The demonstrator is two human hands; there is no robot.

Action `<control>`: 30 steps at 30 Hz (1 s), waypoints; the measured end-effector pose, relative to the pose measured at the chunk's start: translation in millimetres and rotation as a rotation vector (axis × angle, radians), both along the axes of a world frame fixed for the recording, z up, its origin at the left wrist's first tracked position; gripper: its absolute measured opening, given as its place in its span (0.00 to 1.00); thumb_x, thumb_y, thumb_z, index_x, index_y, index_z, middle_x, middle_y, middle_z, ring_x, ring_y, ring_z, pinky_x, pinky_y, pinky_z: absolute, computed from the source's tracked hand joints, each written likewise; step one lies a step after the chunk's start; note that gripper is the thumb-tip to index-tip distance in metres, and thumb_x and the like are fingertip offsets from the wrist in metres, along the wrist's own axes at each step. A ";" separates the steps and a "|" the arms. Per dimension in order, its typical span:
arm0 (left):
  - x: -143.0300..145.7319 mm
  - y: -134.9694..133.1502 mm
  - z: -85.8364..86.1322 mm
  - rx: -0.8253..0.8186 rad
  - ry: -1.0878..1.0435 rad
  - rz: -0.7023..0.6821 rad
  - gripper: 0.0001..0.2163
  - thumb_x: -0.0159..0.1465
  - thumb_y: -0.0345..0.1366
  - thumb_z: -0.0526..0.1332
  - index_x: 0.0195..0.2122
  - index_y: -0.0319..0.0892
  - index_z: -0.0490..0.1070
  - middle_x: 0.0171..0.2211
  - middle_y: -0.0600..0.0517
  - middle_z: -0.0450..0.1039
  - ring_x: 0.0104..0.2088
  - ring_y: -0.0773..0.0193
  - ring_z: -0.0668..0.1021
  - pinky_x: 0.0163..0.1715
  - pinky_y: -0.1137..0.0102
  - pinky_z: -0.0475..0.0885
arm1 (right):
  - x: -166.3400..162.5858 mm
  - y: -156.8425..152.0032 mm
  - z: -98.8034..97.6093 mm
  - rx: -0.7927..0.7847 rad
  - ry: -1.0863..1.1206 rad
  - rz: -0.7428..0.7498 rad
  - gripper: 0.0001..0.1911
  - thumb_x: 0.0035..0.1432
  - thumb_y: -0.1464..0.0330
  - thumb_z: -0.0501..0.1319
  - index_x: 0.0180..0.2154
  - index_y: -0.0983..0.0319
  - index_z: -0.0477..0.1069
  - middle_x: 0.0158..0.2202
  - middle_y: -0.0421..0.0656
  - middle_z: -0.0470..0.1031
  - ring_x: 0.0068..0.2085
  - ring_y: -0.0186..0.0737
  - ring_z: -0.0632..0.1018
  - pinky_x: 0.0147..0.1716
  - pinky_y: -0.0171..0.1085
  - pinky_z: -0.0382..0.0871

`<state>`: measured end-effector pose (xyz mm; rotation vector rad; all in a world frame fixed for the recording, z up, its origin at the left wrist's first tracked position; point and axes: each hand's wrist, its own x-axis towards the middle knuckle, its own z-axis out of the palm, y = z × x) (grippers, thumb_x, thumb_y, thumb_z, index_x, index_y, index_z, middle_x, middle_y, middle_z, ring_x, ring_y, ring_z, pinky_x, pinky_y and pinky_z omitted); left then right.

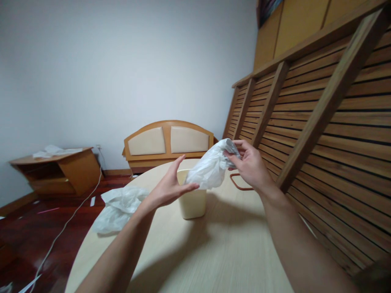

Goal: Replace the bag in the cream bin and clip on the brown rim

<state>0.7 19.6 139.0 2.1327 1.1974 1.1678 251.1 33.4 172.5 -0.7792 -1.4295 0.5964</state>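
Observation:
A crumpled white plastic bag (210, 169) hangs in front of and above a small cream plastic bin (193, 204), which stands upright on the round table. My right hand (246, 160) pinches the gathered upper end of the bag between thumb and fingers. My left hand (171, 183) is open, its thumb and fingers spread beside the bin. Its thumb tip reaches the bag's lower end; whether it presses on it I cannot tell. The bag hides much of the bin's mouth.
On the pale table (238, 252) lie another crumpled white plastic bag (122, 207) at left and a brown rounded frame (238, 185) at right. A slatted wooden panel (305, 134) leans along the right. A low cabinet (73, 173), headboard (168, 140) and white cable (73, 215) are beyond.

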 end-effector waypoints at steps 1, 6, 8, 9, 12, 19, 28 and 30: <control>-0.3 2.0 -3.8 -0.014 0.054 -0.017 0.49 0.52 0.50 0.72 0.70 0.44 0.48 0.71 0.38 0.49 0.70 0.43 0.55 0.67 0.48 0.53 | 1.5 1.2 0.6 -0.003 0.031 -0.002 0.22 0.48 0.55 0.71 0.41 0.59 0.71 0.33 0.40 0.77 0.30 0.37 0.78 0.21 0.33 0.75; -0.6 10.1 -19.0 -0.056 0.257 -0.017 0.54 0.49 0.52 0.73 0.71 0.37 0.45 0.71 0.34 0.45 0.71 0.42 0.52 0.69 0.49 0.49 | 8.7 6.0 3.2 -0.021 0.119 0.013 0.23 0.44 0.54 0.73 0.39 0.58 0.72 0.34 0.39 0.77 0.29 0.36 0.77 0.23 0.34 0.76; -1.4 12.8 -22.4 -0.080 0.283 0.005 0.54 0.50 0.53 0.72 0.71 0.36 0.45 0.71 0.34 0.47 0.70 0.42 0.53 0.69 0.50 0.50 | 11.7 7.4 3.6 -0.018 0.138 0.018 0.23 0.43 0.54 0.73 0.39 0.57 0.72 0.34 0.39 0.78 0.29 0.37 0.78 0.24 0.35 0.77; -2.0 14.2 -23.8 -0.094 0.283 0.007 0.52 0.52 0.53 0.71 0.71 0.36 0.46 0.70 0.34 0.49 0.70 0.43 0.55 0.68 0.51 0.51 | 13.1 7.8 3.6 -0.020 0.147 0.017 0.23 0.43 0.54 0.73 0.39 0.57 0.72 0.34 0.39 0.78 0.29 0.37 0.78 0.25 0.35 0.77; -4.3 18.5 -27.6 -0.114 0.252 -0.009 0.46 0.56 0.55 0.68 0.69 0.39 0.52 0.68 0.37 0.55 0.68 0.45 0.61 0.67 0.53 0.55 | 16.7 8.2 3.0 -0.036 0.168 0.005 0.21 0.45 0.55 0.72 0.40 0.56 0.72 0.35 0.39 0.79 0.31 0.39 0.79 0.25 0.36 0.77; -5.1 20.3 -27.0 -0.092 0.247 -0.047 0.33 0.59 0.56 0.65 0.61 0.44 0.67 0.66 0.39 0.61 0.68 0.44 0.62 0.67 0.49 0.54 | 33.1 21.1 -5.0 -0.108 0.091 -0.140 0.14 0.55 0.63 0.60 0.41 0.59 0.78 0.43 0.45 0.81 0.39 0.43 0.82 0.33 0.39 0.79; -0.7 12.7 -21.1 -0.034 0.401 -0.118 0.22 0.68 0.52 0.56 0.57 0.47 0.73 0.66 0.42 0.62 0.68 0.46 0.60 0.66 0.49 0.55 | 59.3 24.0 -15.8 -0.353 -0.881 -0.417 0.24 0.64 0.56 0.53 0.26 0.61 0.79 0.31 0.52 0.82 0.36 0.52 0.82 0.37 0.43 0.72; -0.1 12.6 -20.8 0.011 0.419 -0.159 0.21 0.69 0.50 0.55 0.57 0.47 0.73 0.63 0.43 0.67 0.69 0.49 0.58 0.68 0.48 0.50 | 57.6 19.1 -17.2 -0.429 -0.965 -0.395 0.31 0.65 0.48 0.50 0.25 0.62 0.79 0.31 0.54 0.81 0.36 0.54 0.82 0.38 0.44 0.72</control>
